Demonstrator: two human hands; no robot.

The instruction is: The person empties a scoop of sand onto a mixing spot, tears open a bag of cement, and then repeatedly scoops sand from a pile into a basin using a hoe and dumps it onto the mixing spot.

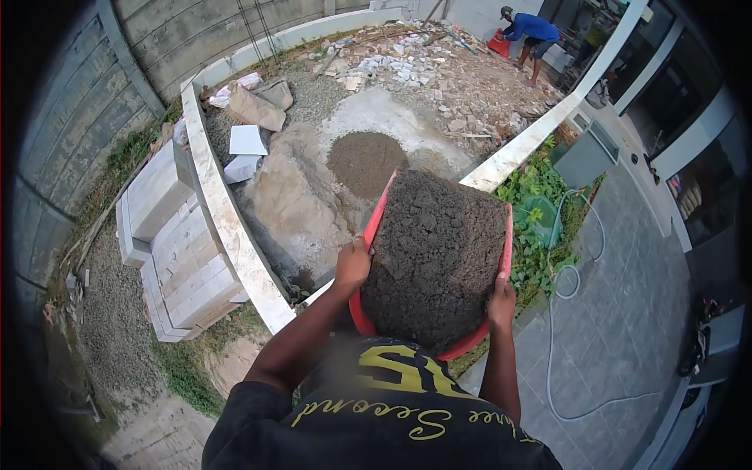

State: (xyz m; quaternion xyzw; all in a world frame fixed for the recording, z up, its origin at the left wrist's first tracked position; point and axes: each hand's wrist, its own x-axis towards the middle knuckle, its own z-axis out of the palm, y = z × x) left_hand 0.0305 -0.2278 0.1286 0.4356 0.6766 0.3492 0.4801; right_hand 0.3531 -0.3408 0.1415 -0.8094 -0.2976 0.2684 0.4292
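A red scoop-shaped pan, heaped with dark grey wet mortar or sand mix, is held close against my body at chest height. My left hand is wrapped round its left rim. On the opposite rim, my right hand grips with the thumb on top. The pan's floor is hidden under the load. Beyond it on the ground lies a round patch of similar grey mix, beside a pile of pale sand.
A low white wall borders the sand area. Stacked white blocks stand left. Rubble covers the far ground, where a person in blue bends over a red container. A hose crosses the grey paving at right.
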